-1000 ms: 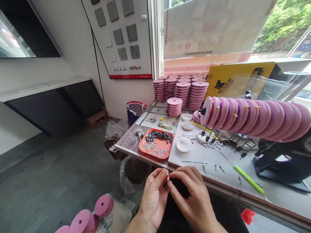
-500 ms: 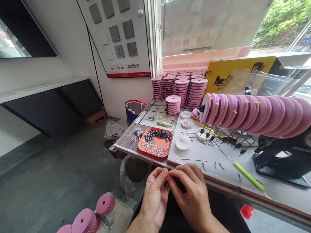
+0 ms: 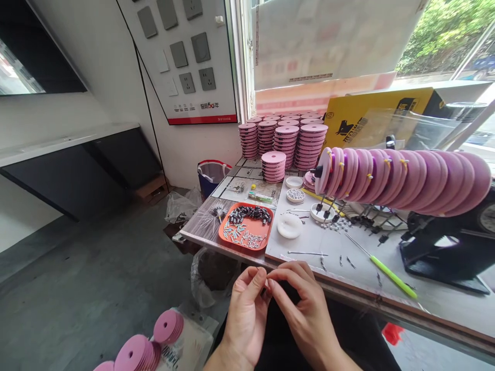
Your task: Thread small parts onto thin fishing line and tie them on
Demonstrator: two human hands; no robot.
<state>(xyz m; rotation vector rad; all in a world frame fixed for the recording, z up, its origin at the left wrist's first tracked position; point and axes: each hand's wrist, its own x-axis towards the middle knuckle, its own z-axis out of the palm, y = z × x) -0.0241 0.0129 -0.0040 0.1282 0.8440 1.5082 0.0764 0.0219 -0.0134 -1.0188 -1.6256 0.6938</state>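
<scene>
In front of the table's edge, over my lap, my left hand (image 3: 247, 309) and my right hand (image 3: 303, 309) meet at the fingertips. Thumb and forefinger of each are pinched together; whatever they hold is too small to make out. Just beyond them on the table is an orange tray (image 3: 253, 246) with black pieces, small blue-green tubes and tiny silvery parts. To its right, a round white dish (image 3: 289, 226) sits on a pale board (image 3: 266, 253). A thin metal rod (image 3: 308, 253) and several small dark swivel-like pieces (image 3: 350, 263) lie near the board's front edge.
A row of pink spools (image 3: 410, 180) hangs on a black stand (image 3: 441, 263) at right. A green-handled tool (image 3: 394, 277) lies before it. Stacked pink discs (image 3: 311, 147) stand at the back beside a yellow box (image 3: 381, 118). More pink discs (image 3: 135, 353) are on the floor at lower left.
The view has shifted slightly. My right thumb and fingers have moved a little at the pinch, while my left hand keeps nearly the same pose.
</scene>
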